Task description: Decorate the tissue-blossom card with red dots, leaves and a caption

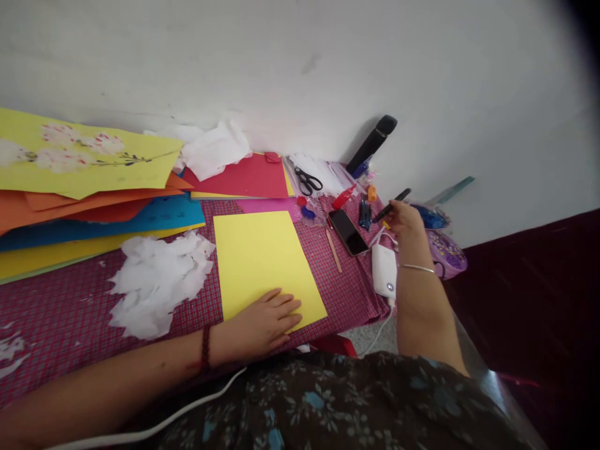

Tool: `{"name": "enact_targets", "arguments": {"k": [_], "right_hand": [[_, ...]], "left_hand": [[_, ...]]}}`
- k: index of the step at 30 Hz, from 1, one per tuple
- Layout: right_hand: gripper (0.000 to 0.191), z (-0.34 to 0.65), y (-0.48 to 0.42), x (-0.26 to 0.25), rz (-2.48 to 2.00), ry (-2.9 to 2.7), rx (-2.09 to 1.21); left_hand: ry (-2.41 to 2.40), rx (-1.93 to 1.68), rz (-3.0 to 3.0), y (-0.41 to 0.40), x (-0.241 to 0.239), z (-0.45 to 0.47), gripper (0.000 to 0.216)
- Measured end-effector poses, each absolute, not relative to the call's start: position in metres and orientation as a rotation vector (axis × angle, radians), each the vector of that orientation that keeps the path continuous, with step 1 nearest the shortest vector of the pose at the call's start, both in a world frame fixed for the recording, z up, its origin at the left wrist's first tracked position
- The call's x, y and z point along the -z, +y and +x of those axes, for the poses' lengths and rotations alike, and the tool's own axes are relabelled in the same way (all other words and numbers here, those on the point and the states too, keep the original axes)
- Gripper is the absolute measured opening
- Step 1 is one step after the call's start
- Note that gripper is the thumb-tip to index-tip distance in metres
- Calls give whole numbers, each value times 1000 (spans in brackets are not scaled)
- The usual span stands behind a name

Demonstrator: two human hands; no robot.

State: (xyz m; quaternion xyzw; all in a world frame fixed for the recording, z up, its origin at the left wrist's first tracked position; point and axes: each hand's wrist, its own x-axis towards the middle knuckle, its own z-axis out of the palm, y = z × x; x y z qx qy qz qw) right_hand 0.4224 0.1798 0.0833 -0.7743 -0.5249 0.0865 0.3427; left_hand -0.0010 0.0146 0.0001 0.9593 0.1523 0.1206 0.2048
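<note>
My left hand lies flat with fingers stretched out on the near edge of a yellow paper sheet, which rests on the red checked cloth. My right hand is raised at the right end of the table, fingers closed on a black marker that points up and to the right. Just below that hand lie a white power bank and a black phone.
Torn white tissue is piled left of the sheet. Large coloured sheets are stacked at back left, with red paper, scissors, pens and a black bottle against the wall. A wooden stick lies by the phone.
</note>
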Motion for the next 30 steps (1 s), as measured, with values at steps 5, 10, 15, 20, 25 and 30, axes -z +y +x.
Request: {"name": "enact_targets", "arguments": {"k": [5, 10, 15, 20, 25, 30], "right_hand": [[23, 345, 149, -86, -1305, -1041, -996], [34, 243, 124, -66, -959, -1047, -1363], [40, 185, 114, -52, -930, -1162, -1417], [37, 164, 98, -35, -921, -1305, -1473], [33, 155, 85, -31, -918, -1248, -1529], [31, 203, 116, -61, -902, -726, -1364]], "left_hand": [[402, -332, 2605, 16, -1, -1, 36], [652, -518, 1802, 22, -18, 3, 45], [892, -664, 1239, 39, -45, -6, 38], [991, -691, 1450, 46, -45, -13, 27], [1120, -713, 1822, 51, -43, -7, 27], [1164, -615, 1930, 38, -54, -11, 30]]}}
